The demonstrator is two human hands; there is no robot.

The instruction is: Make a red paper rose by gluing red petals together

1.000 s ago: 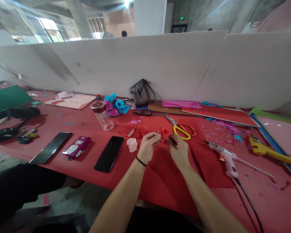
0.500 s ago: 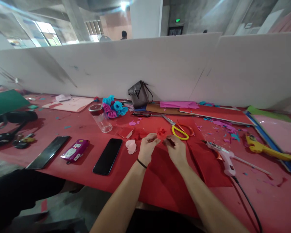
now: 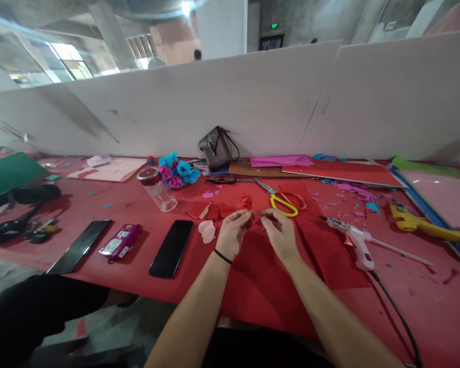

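Over a sheet of red paper (image 3: 260, 276), my left hand (image 3: 233, 234) has its thumb and fingertips pressed together. Facing it from a short way off, my right hand (image 3: 281, 235) also has thumb and fingers closed in a pinch. Whatever small piece lies between the fingertips blends into the red behind and cannot be made out. Just beyond the left fingertips is a crumpled red paper flower (image 3: 245, 201); whether the left hand touches it is unclear. Scissors with yellow handles (image 3: 285, 206) lie beyond my right hand. Pale pink paper petals (image 3: 207, 231) rest left of my left hand.
A pink glue gun (image 3: 362, 250) with a cord lies right, and a yellow glue gun (image 3: 421, 225) farther right. Left are a black phone (image 3: 171, 249), a purple box (image 3: 120, 241), a tilted jar (image 3: 159, 191) and blue-and-pink paper flowers (image 3: 180, 171). A bag (image 3: 216, 149) leans against the partition.
The red paper flower, between my fingertips before, now shows beyond my left fingers. My hands have drawn slightly nearer the body. The view has tilted a little.
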